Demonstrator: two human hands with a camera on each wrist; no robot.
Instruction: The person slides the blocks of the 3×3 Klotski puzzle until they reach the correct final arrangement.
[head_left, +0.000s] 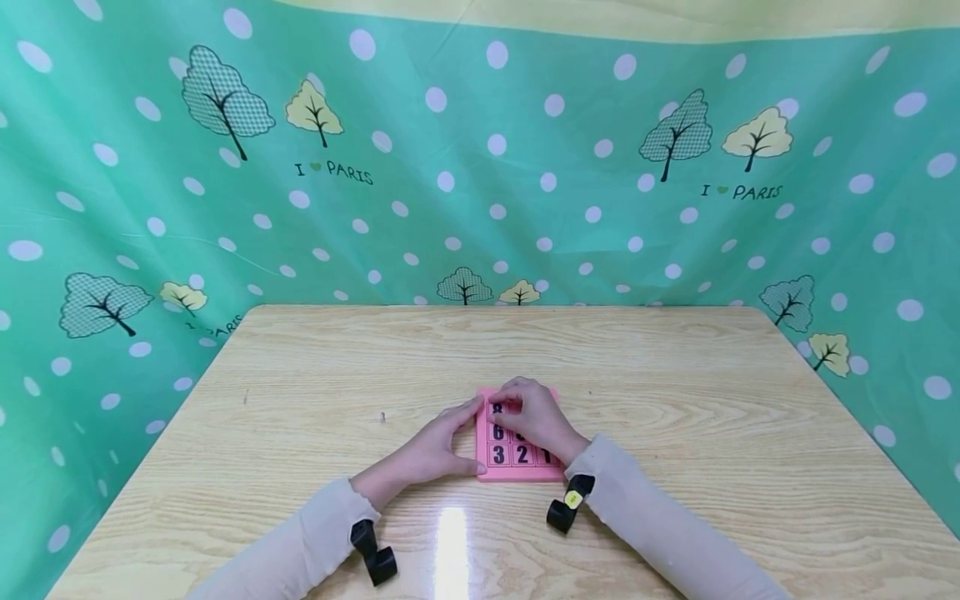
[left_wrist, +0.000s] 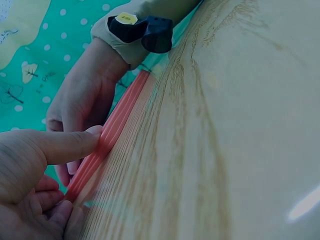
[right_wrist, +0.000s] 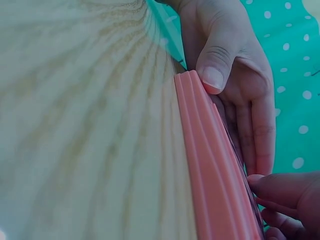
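A pink number puzzle board [head_left: 517,475] lies flat on the wooden table, with black numerals on pink square tiles. A 6 and a row reading 3, 2, 1 show in the head view. My left hand [head_left: 429,447] holds the board's left side, its thumb at the near corner and its fingers at the far corner. Over the board, my right hand [head_left: 542,418] has its thumb and fingertips around the tile marked 8 [head_left: 497,409] at the upper left. This hand hides several other tiles. From the right wrist, the board's ridged pink edge [right_wrist: 200,150] shows close up.
The board rests on a light wood-grain table [head_left: 300,367]. A green dotted curtain [head_left: 420,217] with printed trees hangs along the table's back and sides. Black wrist cameras [head_left: 373,552] sit at both sleeve cuffs. A small dark mark [head_left: 382,417] shows left of the board.
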